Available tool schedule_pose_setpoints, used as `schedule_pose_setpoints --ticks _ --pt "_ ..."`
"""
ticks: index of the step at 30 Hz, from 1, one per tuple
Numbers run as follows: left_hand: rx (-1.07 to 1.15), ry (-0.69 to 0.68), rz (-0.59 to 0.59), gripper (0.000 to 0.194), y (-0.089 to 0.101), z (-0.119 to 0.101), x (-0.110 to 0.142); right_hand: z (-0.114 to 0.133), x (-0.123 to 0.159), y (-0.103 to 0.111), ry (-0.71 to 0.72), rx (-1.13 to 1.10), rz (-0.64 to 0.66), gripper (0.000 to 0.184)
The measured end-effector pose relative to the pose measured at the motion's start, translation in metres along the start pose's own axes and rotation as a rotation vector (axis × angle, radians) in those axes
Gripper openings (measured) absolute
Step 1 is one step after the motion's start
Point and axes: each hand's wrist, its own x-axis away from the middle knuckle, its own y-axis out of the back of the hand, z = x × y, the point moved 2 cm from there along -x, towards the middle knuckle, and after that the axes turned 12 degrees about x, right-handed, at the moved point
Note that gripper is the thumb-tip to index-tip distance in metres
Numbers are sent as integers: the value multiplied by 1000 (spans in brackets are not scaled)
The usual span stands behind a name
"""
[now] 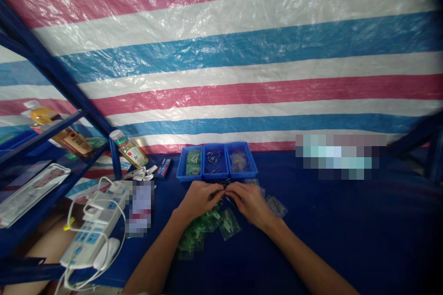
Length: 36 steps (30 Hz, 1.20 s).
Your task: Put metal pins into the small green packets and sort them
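My left hand and my right hand meet in front of three blue bins, fingers pinched together almost tip to tip. Small dark slender pieces show around the fingertips, but what each hand grips is too small to make out. In the left bin lie green packets with pale pieces. The middle bin holds loose, thin, dark and shiny pieces; the right bin has small clear bags. Beneath and beside my left hand are several green-tinted plastic packets. A clear packet rests by my right wrist.
On the left are a white power strip with looped cables, a drink bottle and a small dark box. A blue metal frame rises there. Striped plastic sheeting hangs behind the blue table. Another person's leg shows lower left.
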Motion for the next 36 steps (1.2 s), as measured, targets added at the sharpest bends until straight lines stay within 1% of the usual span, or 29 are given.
schedule_pose_setpoints --ticks 3,10,13,19,25,28,32,36 --pt "-4 -14 -18 18 0 0 1 3 -1 1 -4 -29 -10 24" --pt "7 -48 -58 17 0 -3 0 2 -1 3 -71 8 -6 21" --pt "10 -45 -59 18 1 -4 0 2 -2 4 -83 25 21 23" --pt "6 -28 -44 19 2 -4 0 3 -2 6 -67 19 32 18" --pt "22 -32 -46 18 2 -3 0 1 -2 7 -125 69 37 18" --pt "18 -25 -57 18 2 -1 0 0 -1 7 -122 35 33 11" --pt "7 -13 -56 19 2 -1 0 -1 -1 5 -87 52 35 15" --pt "6 -7 -47 19 2 -2 0 -4 0 5 -108 80 20 16"
